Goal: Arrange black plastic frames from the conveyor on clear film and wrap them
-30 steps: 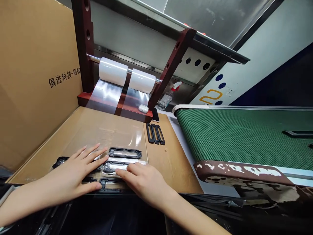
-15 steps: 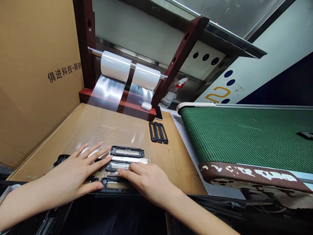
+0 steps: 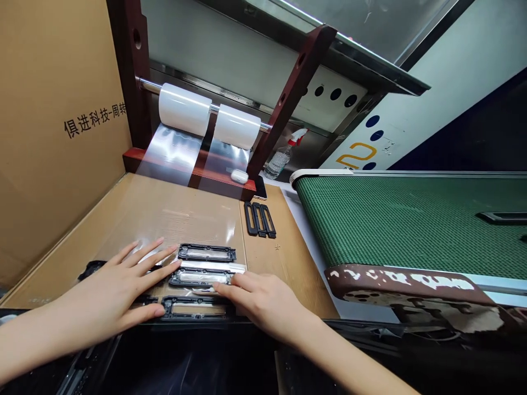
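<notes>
Three black plastic frames lie in a row under clear film at the near edge of the cardboard-covered bench: a far frame (image 3: 206, 253), a middle frame (image 3: 200, 277) and a near frame (image 3: 196, 308). My left hand (image 3: 119, 288) lies flat with fingers spread, pressing on the film over the frames' left ends. My right hand (image 3: 263, 300) rests fingers down at the right end of the middle frame, fingertips on the film. The film (image 3: 177, 214) runs back to two white rolls (image 3: 209, 118) on a rod.
Three more black frames (image 3: 259, 219) lie side by side further back on the bench. A white earbud case (image 3: 239, 176) sits by the red stand. A spray bottle (image 3: 282, 156) stands behind. A green conveyor belt (image 3: 403, 219) runs on the right; a cardboard box (image 3: 53, 120) stands on the left.
My right hand has slid rightwards along the middle frame, from its middle to its right end. My left hand stays flat in place. The view shifted slightly.
</notes>
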### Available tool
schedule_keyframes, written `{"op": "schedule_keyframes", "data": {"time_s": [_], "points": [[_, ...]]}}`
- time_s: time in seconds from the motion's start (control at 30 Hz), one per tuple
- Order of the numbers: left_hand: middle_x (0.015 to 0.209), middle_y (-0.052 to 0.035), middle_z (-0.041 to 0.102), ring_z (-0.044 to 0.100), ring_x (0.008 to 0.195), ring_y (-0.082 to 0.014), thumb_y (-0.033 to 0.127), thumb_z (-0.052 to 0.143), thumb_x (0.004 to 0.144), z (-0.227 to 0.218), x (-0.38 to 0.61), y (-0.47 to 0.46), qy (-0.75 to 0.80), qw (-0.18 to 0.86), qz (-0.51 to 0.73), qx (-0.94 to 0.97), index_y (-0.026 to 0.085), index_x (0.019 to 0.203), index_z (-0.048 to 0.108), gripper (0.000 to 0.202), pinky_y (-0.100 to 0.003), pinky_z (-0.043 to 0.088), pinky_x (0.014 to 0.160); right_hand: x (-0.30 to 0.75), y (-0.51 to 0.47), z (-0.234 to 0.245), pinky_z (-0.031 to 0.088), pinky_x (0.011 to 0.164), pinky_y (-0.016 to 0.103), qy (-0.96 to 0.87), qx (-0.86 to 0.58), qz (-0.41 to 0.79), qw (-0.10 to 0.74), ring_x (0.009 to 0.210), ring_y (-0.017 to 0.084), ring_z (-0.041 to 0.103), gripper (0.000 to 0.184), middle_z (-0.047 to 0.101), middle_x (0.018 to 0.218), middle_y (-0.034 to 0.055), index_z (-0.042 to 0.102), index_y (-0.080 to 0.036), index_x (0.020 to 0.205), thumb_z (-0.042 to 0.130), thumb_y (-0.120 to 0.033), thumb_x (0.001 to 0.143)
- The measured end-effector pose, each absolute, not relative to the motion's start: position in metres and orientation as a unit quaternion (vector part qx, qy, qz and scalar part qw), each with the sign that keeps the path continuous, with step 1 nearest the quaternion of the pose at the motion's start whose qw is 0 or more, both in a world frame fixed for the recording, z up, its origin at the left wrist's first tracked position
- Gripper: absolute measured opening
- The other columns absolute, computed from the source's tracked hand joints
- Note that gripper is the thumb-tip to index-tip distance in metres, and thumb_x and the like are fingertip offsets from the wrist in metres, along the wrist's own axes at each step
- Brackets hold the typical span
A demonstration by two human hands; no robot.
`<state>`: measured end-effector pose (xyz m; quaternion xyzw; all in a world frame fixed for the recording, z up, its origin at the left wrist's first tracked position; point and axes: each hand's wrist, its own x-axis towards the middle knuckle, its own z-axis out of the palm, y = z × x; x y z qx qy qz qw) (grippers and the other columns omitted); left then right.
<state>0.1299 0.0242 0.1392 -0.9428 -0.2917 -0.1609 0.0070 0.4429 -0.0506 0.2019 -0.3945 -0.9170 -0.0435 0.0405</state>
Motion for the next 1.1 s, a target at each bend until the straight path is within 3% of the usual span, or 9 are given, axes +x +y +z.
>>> {"op": "schedule_keyframes", "data": {"time_s": [0.4, 0.63, 0.77, 0.9, 1.1], "points": [[0.156, 0.0000, 0.041, 0.048, 0.135, -0.0387, 0.061, 0.056, 0.088, 0.142, 0.130, 0.026, -0.291, 0.030, -0.143, -0.946, 0.045, 0.153, 0.023, 0.075, -0.057, 0.042, 0.106, 0.476, -0.066, 0.206, 0.037, 0.048, 0.025, -0.911, -0.404, -0.075, 0.040, 0.061, 0.015, 0.057, 0.031, 0.066, 0.076, -0.0001, 0.064, -0.021, 0.119, 0.044, -0.010, 0.099], [0.156, -0.0002, 0.042, 0.046, 0.136, -0.0396, 0.060, 0.054, 0.089, 0.145, 0.129, 0.027, -0.287, 0.033, -0.143, -0.947, 0.044, 0.153, 0.020, 0.075, -0.059, 0.045, 0.103, 0.504, -0.084, 0.213, 0.040, 0.049, 0.026, -0.904, -0.419, -0.075, 0.033, 0.060, 0.015, 0.058, 0.033, 0.065, 0.077, 0.0009, 0.065, -0.020, 0.120, 0.039, -0.011, 0.100], [0.157, -0.0018, 0.041, 0.046, 0.138, -0.0360, 0.060, 0.049, 0.092, 0.154, 0.133, 0.036, -0.285, 0.046, -0.139, -0.947, 0.041, 0.152, 0.030, 0.065, -0.056, 0.049, 0.100, 0.511, -0.090, 0.219, 0.041, 0.053, 0.022, -0.885, -0.457, -0.057, 0.071, 0.062, 0.012, 0.058, 0.030, 0.065, 0.078, 0.0008, 0.065, -0.021, 0.121, 0.041, -0.018, 0.104], [0.158, -0.0047, 0.037, 0.041, 0.141, -0.0377, 0.063, 0.045, 0.093, 0.163, 0.144, 0.052, -0.300, 0.056, -0.117, -0.945, 0.035, 0.146, 0.045, 0.060, -0.061, 0.044, 0.105, 0.487, -0.068, 0.215, 0.040, 0.056, 0.022, -0.877, -0.461, -0.078, 0.111, 0.067, 0.012, 0.059, 0.027, 0.066, 0.083, 0.0016, 0.065, -0.021, 0.122, 0.046, -0.021, 0.103], [0.158, -0.0014, 0.036, 0.034, 0.144, -0.0400, 0.066, 0.043, 0.092, 0.167, 0.152, 0.064, -0.300, 0.047, -0.086, -0.949, 0.038, 0.141, 0.051, 0.057, -0.064, 0.033, 0.110, 0.433, -0.017, 0.199, 0.039, 0.057, 0.022, -0.887, -0.456, -0.050, 0.056, 0.077, 0.015, 0.060, 0.026, 0.067, 0.090, 0.0020, 0.064, -0.028, 0.125, 0.051, -0.027, 0.102]]}}
